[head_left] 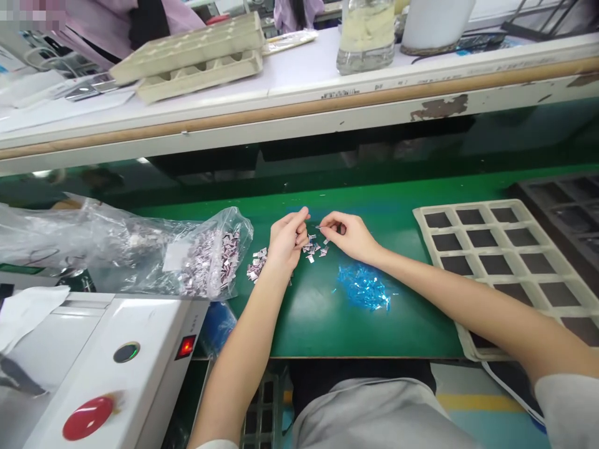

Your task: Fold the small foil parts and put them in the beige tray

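Green tabletop point(313, 324) carries the work, which looks to be well short of its end. Small silvery pieces lie loose in 2 clusters, 1 just left of the left hand point(286, 240) and 1 between the hands, while a clear bag point(219, 262) at the left holds a great many similar ones. A heap of blue strips point(364, 287) sits nearer the person, below the right hand point(350, 237). Which pieces have been handled and which are waiting cannot be told.

The right thumb and index finger pinch a tiny piece point(319, 227) above the tabletop, between the 2 hands. The left fingers are curled in with the thumb laid along them; whether they grasp anything cannot be told.

For moving, the most room is toward the person, where plain green runs from the blue heap to the near edge. The pale tray point(472, 227) bounds the right side, partly under the right forearm. The bag and the white machine point(154, 337) crowd the left forearm's side, and the raised shelf point(290, 128) limits reach beyond the hands. A low sweep of the right wrist could scatter the blue strips.
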A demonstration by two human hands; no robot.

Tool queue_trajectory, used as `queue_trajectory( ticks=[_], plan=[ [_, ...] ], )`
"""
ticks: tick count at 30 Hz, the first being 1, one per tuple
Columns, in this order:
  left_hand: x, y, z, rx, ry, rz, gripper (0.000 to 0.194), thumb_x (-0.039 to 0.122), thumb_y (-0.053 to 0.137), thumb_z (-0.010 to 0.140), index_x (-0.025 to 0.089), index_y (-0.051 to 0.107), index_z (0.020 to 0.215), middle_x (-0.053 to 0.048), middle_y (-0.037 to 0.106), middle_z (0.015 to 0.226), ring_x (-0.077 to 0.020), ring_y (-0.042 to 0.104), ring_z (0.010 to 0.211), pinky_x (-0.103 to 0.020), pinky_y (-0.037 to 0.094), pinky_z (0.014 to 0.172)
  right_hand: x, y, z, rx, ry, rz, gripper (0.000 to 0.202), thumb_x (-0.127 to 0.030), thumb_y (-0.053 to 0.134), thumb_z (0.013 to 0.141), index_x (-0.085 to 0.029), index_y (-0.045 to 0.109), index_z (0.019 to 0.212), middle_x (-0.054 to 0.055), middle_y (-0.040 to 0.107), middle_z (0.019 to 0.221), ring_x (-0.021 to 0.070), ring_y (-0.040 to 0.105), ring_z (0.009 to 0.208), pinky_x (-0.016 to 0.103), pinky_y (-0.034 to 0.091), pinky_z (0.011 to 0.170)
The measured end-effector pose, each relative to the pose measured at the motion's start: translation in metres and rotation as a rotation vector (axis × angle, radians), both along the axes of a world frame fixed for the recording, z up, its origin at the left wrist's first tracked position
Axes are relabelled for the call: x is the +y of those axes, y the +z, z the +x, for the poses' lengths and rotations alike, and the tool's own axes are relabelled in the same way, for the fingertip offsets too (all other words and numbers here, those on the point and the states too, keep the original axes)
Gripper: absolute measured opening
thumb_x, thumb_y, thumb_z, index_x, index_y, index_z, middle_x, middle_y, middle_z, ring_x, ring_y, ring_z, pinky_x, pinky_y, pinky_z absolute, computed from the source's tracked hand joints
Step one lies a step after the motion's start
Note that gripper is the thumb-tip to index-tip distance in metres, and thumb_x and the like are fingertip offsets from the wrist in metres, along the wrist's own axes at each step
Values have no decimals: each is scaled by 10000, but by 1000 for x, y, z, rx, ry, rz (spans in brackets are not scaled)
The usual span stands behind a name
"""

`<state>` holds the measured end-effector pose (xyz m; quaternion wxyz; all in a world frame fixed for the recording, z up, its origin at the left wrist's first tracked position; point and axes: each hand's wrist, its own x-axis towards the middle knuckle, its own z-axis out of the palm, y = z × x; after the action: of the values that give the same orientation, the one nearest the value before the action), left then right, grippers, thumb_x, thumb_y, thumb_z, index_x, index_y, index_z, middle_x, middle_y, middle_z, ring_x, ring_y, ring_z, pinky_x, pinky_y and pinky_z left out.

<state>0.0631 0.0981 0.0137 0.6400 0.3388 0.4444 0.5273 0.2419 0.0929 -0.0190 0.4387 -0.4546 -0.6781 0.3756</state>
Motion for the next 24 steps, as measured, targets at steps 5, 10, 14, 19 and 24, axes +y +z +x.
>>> queue_trajectory(
  ticks=[5,10,14,19,24],
  plan=[
    [-3,-4,5,92,-18,18,342,360,946,715,125,817,927,86,415,557,-29,292,421,-208,146,419,4,9,3,469,-114,-227,326,-483,928,751,-236,779,902,38,769,871,184,642,755,325,456,628],
    [-11,-6,14,177,-46,77,439,415,976,681,111,860,977,70,447,533,-30,272,435,-221,154,441,3,13,4,645,-95,-338,420,-474,1012,640,-230,754,863,3,735,755,162,634,707,306,472,622],
    [-15,-8,20,202,-26,104,416,418,964,693,117,859,960,69,441,525,-37,274,439,-223,155,443,0,11,3,648,-68,-380,408,-456,1024,629,-222,761,836,-25,690,735,122,561,647,291,436,599],
    [-14,-6,21,163,9,104,385,431,966,676,130,828,871,62,463,542,-40,286,431,-225,165,436,0,10,3,585,-27,-388,397,-469,1007,654,-211,767,838,-12,686,764,116,531,643,298,426,604],
    [-14,-6,18,275,27,171,286,404,917,723,143,828,798,26,532,561,-57,341,439,-232,194,430,2,16,9,481,-54,-235,387,-514,950,745,-253,780,975,12,719,880,167,613,759,311,479,628]
  ],
)
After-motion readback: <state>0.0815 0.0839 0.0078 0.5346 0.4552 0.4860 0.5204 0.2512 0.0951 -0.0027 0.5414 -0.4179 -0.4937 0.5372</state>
